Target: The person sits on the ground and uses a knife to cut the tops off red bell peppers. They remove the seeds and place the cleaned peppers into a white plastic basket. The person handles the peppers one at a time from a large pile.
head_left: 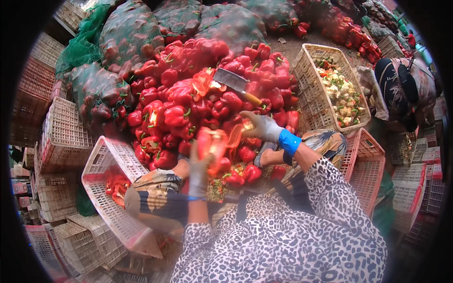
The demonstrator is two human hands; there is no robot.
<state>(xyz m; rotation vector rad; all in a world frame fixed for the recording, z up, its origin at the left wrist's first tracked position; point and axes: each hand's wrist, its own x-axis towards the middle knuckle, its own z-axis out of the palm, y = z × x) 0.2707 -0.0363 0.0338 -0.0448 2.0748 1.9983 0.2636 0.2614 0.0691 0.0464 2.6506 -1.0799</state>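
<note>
My left hand (199, 173), in a pale work glove, holds a cut red bell pepper (212, 141), blurred by motion, above the front of the pile. My right hand (261, 128), gloved with a blue band at the wrist, is closed around a pale, seedy pepper piece (248, 125); an opened red pepper (234, 136) hangs beside it. Beyond my hands a heap of whole red bell peppers (177, 114) spreads out. A broad-bladed cleaver with a wooden handle (231, 80) lies on the heap, touched by neither hand.
At my left a tilted white plastic crate (116, 212) holds red pepper pieces (117, 185). A crate (305, 102) of pepper cores (341, 93) stands at the right, near another person (407, 88). Green mesh sacks (131, 39) lie behind the heap; stacked crates (67, 131) stand farther left.
</note>
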